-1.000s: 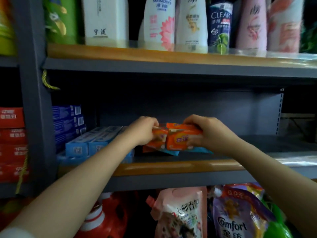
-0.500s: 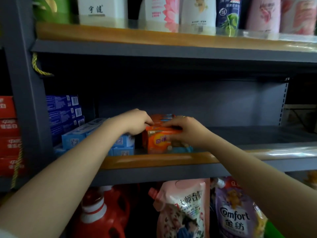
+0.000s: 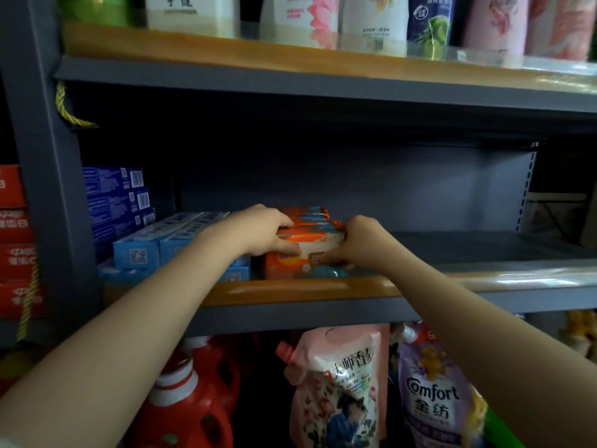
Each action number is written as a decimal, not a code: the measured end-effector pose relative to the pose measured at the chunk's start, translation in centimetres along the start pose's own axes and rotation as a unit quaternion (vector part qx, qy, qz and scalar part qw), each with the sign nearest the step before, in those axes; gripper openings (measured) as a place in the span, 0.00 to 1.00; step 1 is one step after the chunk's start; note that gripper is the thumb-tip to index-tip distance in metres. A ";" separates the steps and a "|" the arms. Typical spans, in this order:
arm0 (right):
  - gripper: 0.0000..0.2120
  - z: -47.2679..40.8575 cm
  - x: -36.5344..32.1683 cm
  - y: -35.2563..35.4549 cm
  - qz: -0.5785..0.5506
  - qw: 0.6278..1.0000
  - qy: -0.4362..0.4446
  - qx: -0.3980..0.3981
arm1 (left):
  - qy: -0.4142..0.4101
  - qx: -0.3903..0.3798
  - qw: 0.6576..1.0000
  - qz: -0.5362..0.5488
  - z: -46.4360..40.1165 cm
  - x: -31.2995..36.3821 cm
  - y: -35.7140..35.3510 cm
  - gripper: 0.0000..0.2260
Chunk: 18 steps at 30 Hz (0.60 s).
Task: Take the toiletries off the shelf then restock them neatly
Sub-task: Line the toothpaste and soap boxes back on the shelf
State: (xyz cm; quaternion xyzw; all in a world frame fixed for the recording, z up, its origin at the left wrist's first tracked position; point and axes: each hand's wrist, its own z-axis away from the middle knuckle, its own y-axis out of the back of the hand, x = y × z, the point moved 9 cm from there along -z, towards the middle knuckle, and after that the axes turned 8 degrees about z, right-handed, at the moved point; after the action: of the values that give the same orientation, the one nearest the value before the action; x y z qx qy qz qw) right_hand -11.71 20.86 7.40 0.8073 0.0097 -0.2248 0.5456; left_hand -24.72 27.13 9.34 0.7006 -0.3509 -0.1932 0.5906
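We see our left hand point(image 3: 263, 229) and right hand point(image 3: 355, 244) curled round a glossy orange soap pack point(image 3: 300, 250), seemingly topping a stack, on the wood-edged grey metal shelf point(image 3: 290, 291), just beside flat blue cardboard boxes point(image 3: 161, 244)

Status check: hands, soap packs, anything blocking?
Left hand and right hand both gripping orange soap packs on middle shelf. Blue toothpaste boxes tight on left; right side open.

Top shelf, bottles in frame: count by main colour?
green bottle: 1
white bottles: 3
dark blue bottle: 1
pink bottles: 2
Total: 7
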 end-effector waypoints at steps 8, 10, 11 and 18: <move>0.14 9.6 -1.3 5.0 0.052 0.927 0.193 0.317 | -0.022 0.153 0.977 -0.146 1.4 2.9 0.2 0.18; 0.10 13.1 -0.7 4.3 0.074 0.930 0.246 0.263 | -0.034 0.198 0.970 -0.137 2.1 3.4 0.4 0.16; 0.08 14.5 -0.1 3.1 0.095 0.941 0.254 0.202 | -0.044 0.227 0.966 -0.119 2.6 3.6 0.8 0.14; 0.11 23.9 6.7 -7.3 0.198 0.935 0.236 -0.174 | -0.309 0.384 0.870 0.017 10.5 9.5 -1.8 0.09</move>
State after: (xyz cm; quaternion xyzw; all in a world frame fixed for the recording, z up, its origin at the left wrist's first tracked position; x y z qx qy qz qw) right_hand -16.03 1.12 -8.77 0.7149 0.0166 0.0899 0.6932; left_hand -24.97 13.11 6.56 0.7703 -0.5741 -0.2396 0.1400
